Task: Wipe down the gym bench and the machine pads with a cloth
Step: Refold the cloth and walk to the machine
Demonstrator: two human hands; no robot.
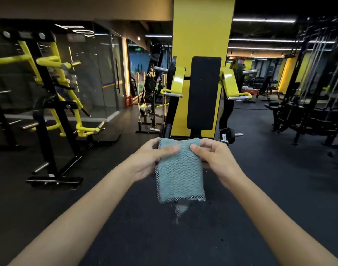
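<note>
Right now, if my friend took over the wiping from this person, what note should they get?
Left hand: pinches the green cloth at its top left edge.
Right hand: pinches the top right edge.
Cloth: folded, hanging in the air between the hands, touching nothing else.
Black back pad of the yellow machine: straight ahead, apart from the cloth.
Done: no wiping shows.
Left: probably step up and wipe that pad first, then the rest.

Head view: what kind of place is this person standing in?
Most likely a commercial gym. A yellow machine with a black back pad stands ahead, another yellow-and-black weight machine is at the left, and dark equipment racks are at the right. The left hand and right hand hold a teal cloth.
</note>
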